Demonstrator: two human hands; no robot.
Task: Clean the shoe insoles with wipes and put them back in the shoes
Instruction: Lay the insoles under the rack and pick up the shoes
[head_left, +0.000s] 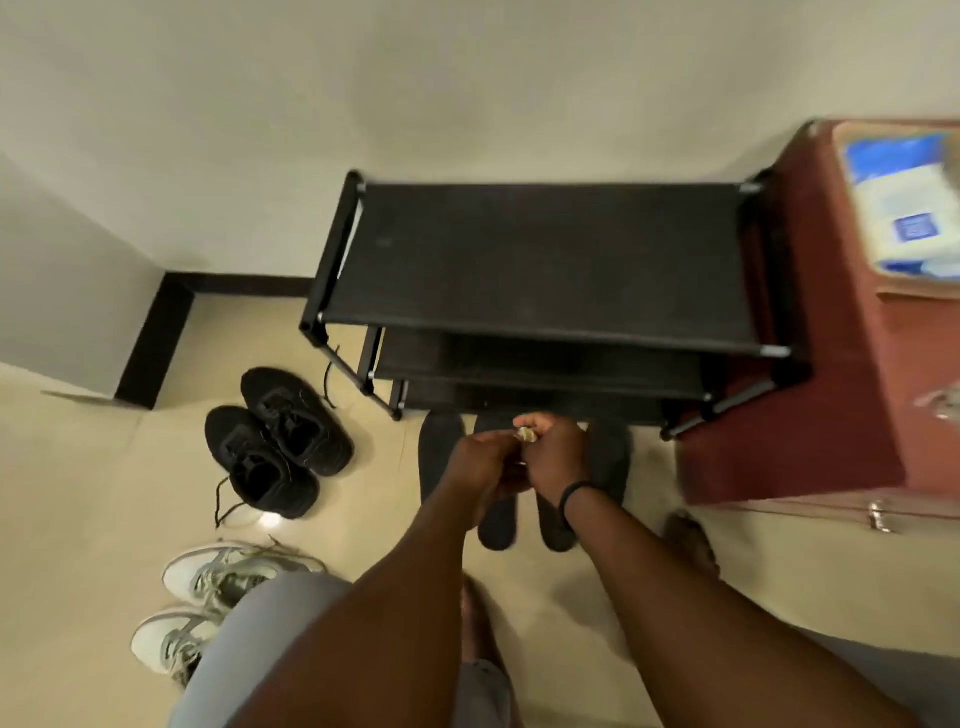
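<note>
Several dark insoles lie side by side on the floor in front of the shoe rack; one insole (440, 452) is at the left and another insole (614, 457) at the right. Above them my left hand (480, 462) and my right hand (556, 454) meet. Together they pinch a small crumpled wipe (525, 434) between their fingertips. A pair of black shoes (275, 441) stands on the floor to the left. Nearer to me, at the lower left, is a pair of grey and white sneakers (208, 608), partly hidden by my knee.
A black shoe rack (545, 260) stands against the wall, right behind the insoles. To its right a reddish cabinet (841, 389) carries a blue and white wipes pack (904, 208). My bare foot (691, 540) rests on the tiled floor by the cabinet.
</note>
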